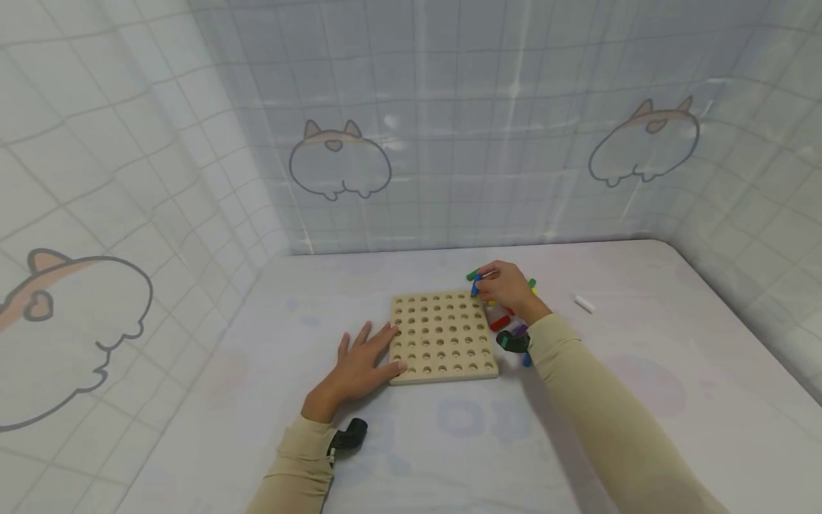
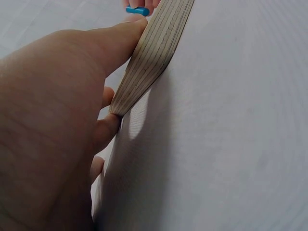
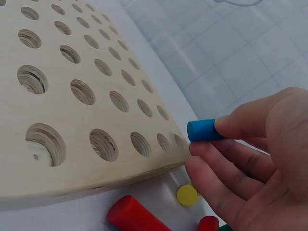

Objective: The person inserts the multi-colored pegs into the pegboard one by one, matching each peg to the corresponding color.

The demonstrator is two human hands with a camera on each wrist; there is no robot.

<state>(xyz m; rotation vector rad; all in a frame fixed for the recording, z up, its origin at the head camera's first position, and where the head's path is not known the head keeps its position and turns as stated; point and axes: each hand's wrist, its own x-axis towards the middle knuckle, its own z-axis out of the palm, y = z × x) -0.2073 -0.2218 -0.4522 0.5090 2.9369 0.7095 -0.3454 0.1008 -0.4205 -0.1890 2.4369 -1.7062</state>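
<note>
A square wooden pegboard (image 1: 432, 336) with rows of round holes lies flat on the white-covered table. My left hand (image 1: 361, 365) rests at its left edge, fingers spread and straight, the thumb touching the near left corner. Above the far right corner, my right hand (image 1: 507, 285) pinches a blue peg (image 3: 204, 130) between thumb and fingers. In the right wrist view that short cylinder points toward the board's corner holes. The holes in view hold no pegs. The left wrist view shows the board's layered edge (image 2: 156, 48) against the left thumb.
Beside the board's right edge lie several loose pegs, among them a red peg (image 1: 500, 323), a purple peg (image 1: 521, 330) and a green peg (image 1: 472, 275). A white peg (image 1: 584, 303) lies apart, farther right. Patterned cloth walls (image 1: 449, 143) enclose the table's back and sides.
</note>
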